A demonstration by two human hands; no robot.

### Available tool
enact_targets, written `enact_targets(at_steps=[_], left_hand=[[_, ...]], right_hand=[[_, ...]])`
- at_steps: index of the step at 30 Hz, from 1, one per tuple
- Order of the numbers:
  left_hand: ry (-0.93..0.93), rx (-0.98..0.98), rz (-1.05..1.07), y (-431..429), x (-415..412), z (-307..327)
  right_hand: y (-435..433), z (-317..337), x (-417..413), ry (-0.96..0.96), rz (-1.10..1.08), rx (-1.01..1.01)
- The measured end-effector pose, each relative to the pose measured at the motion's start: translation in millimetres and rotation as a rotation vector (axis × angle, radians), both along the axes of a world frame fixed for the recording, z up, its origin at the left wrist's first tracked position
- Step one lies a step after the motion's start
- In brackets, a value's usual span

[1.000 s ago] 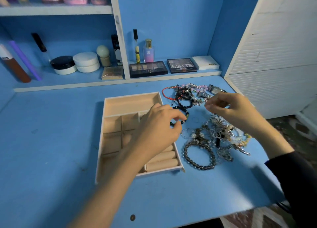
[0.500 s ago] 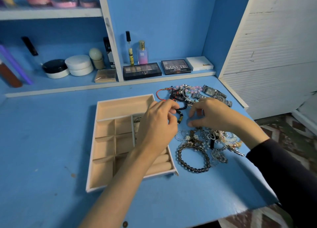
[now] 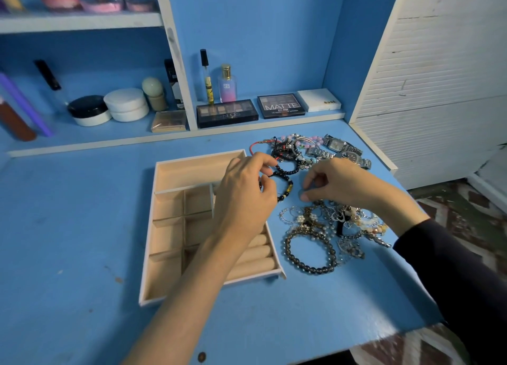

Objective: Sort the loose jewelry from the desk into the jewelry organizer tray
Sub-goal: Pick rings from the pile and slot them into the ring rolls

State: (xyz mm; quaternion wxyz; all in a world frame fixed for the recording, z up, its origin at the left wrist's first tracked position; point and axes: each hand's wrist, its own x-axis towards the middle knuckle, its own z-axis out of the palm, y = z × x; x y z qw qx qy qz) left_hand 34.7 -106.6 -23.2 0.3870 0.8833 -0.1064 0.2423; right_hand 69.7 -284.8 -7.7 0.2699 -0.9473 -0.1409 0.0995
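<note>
2 hands work at the pile. The left hand [image 3: 244,191] has its fingers [image 3: 267,185] pinched on a black bead bracelet [image 3: 285,185], lifting one side, likely to free it from its neighbours. The right hand [image 3: 337,183] curls its fingers [image 3: 306,197] nearly closed, tips down at the heap's edge; whether they grip anything I cannot tell. Loose jewelry [image 3: 329,227] lies tangled on the blue counter [image 3: 68,227], just beside the organizer tray [image 3: 164,255], whose visible compartments look empty, so sorting has barely begun. Behind, on the shelf [image 3: 82,142], 1 palette [image 3: 281,106] reads "MATTE", another [image 3: 227,113] "NUDES", a white box [image 3: 319,99] "NUDE", a perfume bottle [image 3: 227,86] "SB".
</note>
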Motion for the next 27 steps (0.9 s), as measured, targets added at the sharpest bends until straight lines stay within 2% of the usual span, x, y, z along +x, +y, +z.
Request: enact_targets(at_steps=[10,13,16,20,27], left_hand=[[0.12,0.185,-0.076,10.4,13.9,13.1],[0.161,0.322,-0.159,13.5,21.8,19.2],[0.269,0.496,-0.242,15.5,28.9,24.2],[0.369,0.612,-0.359,14.1,36.0,25.4],[0.377,0.712,-0.424,10.5,42.3,23.9]], right_hand=[[5.0,-3.5,-7.6,-0.104,0.043,0.034],[6.9,-4.3,-9.4,-0.114,0.043,0.046],[7.2,-9.3,-14.0,-0.186,-0.044,0.255],[12.2,-19.5,-18.4,-0.247,-0.241,0.581],[25.6,-23.6,-28.6,-0.369,-0.31,0.672]])
